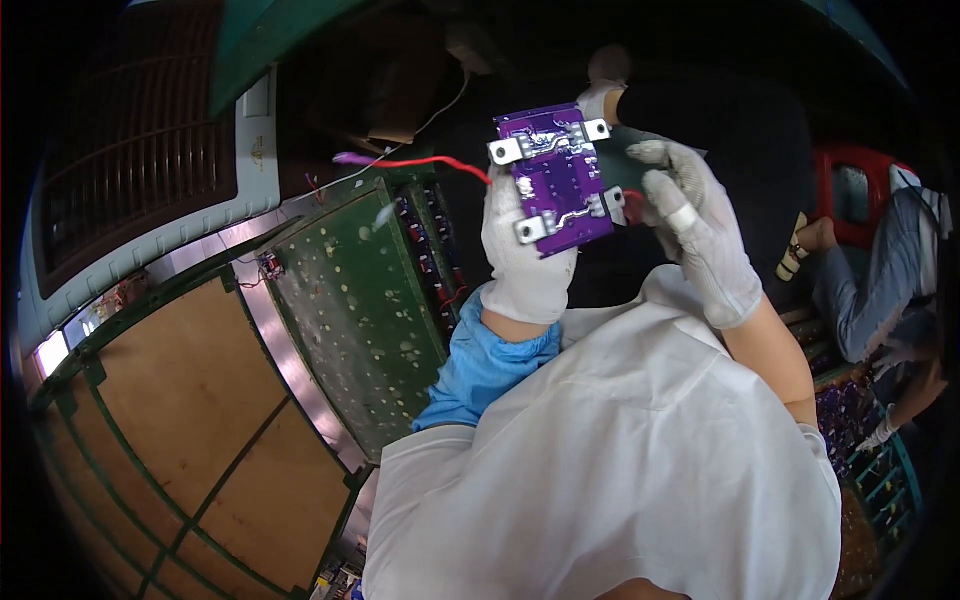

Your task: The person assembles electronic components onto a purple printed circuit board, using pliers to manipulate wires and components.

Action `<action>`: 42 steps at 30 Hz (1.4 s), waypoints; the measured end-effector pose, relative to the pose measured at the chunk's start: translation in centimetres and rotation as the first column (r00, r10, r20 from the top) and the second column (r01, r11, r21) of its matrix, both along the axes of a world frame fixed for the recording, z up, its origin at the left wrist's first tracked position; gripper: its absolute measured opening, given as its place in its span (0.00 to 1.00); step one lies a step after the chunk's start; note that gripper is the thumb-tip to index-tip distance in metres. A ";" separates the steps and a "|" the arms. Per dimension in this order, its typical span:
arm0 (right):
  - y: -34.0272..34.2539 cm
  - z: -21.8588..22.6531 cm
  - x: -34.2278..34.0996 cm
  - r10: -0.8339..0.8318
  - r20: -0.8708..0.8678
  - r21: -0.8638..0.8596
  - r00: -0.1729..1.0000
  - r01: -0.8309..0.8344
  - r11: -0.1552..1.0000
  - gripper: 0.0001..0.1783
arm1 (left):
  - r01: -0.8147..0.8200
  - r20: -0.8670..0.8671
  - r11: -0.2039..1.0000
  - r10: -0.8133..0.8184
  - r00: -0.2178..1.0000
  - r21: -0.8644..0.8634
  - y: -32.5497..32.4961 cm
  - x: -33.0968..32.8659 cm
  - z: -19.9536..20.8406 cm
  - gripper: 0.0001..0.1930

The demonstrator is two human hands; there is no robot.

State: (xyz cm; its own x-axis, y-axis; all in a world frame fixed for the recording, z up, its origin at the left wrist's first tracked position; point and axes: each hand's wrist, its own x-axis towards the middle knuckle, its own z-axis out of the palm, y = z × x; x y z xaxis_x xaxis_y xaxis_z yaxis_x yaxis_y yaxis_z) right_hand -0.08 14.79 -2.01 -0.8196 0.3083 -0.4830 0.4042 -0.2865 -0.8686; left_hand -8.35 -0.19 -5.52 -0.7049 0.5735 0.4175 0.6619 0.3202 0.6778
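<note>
A purple circuit board with silver metal tabs at its corners is held up in front of me. My left hand, in a white glove, grips it from its left side and from beneath; most of the fingers are hidden by the board. A red wire with a purple end sticks out to the left of it. Close to the board's right edge is my white-gloved right hand, its fingers loosely bent and apart. Something red and blurred shows between that hand and the board; whether the hand touches it is unclear.
To the left stands a green speckled table, with several small boards along its right side. Beyond it are a grey-framed machine with a brown grille and a brown-panelled green frame. Another person sits at right, near a red chair.
</note>
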 end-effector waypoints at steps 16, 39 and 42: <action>-1.6 -1.7 -0.1 0.030 0.086 -0.420 0.996 0.009 0.908 0.16 | -0.512 0.873 0.713 -0.325 0.363 0.478 1.5 1.7 1.7 0.20; -1.0 -2.8 -0.5 -0.266 -0.119 -0.549 0.957 0.160 0.820 0.42 | 0.045 0.507 0.983 -0.132 0.852 0.181 1.5 2.5 1.0 0.18; 0.9 -5.3 1.1 -0.278 -0.155 -0.886 0.948 -0.009 0.463 0.34 | 0.075 0.450 0.983 -0.143 0.881 0.167 1.9 2.8 2.3 0.17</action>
